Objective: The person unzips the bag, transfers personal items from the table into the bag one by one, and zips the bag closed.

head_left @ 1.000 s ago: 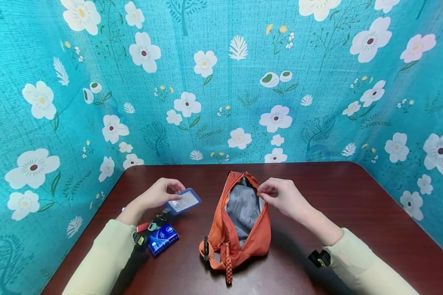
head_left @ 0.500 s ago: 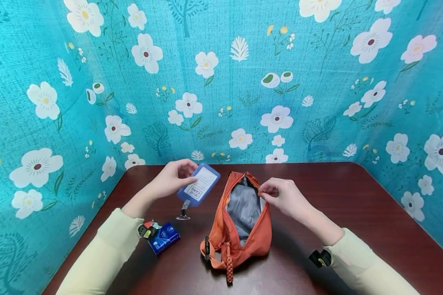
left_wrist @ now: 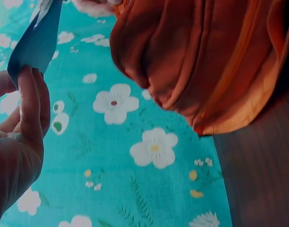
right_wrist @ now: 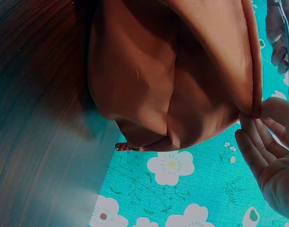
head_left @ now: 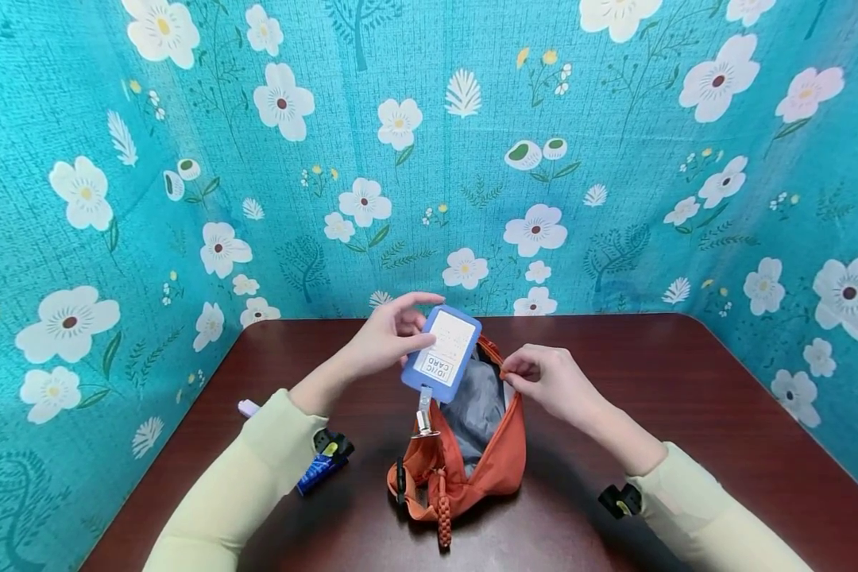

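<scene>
We've got our left hand (head_left: pixel 386 338) pinching a blue ID card holder (head_left: pixel 443 345), right hand (head_left: pixel 547 381) clamped onto the open orange bag (head_left: pixel 502 461).

Wood-grain table (head_left: pixel 643 381) under both my hands. On it: orange zip bag (head_left: pixel 499 461), rim pinched in my right hand (head_left: pixel 549 378); blue packet (head_left: pixel 320 475), nearer me than my left hand (head_left: pixel 386 338), part hidden; pale object (head_left: pixel 247 407), left of that hand.
</scene>
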Tool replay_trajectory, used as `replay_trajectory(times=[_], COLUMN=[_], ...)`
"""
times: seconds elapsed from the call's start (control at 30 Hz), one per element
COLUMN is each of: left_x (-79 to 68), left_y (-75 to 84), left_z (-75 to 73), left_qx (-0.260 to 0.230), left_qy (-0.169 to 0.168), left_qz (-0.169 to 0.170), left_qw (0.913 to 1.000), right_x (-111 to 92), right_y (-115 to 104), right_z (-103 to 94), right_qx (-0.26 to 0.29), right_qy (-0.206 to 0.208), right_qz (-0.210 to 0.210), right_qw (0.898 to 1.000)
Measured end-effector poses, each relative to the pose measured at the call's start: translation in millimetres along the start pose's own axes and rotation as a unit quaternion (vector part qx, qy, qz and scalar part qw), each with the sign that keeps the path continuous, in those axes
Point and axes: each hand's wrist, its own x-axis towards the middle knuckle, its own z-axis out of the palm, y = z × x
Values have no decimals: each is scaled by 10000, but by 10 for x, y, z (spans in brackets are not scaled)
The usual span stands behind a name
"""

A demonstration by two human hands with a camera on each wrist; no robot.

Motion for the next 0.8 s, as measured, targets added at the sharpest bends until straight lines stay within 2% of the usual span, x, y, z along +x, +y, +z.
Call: replay_trajectory(times=[0.27,0.57,0.67,0.8], left_x=[114,136,122,100], left_y=[-96,-210,-233,-251], left_z=[238,406,459,518], left_qx=[82,167,322,598], left_qy=[249,946,979,829], left_qz=[-4,-307,-548,-861], left_qw=[9997,9949,9932,9910], right_x=[-10,-17,-17,-14], right_y=[10,18,12,8], right_z=[-2,-2,1,7], right_qx=[-13,-7,-27,-28], right_qy=[35,95,131,257], right_qz=[6,4,12,-33], right_qw=[10000,10000,9999,9997])
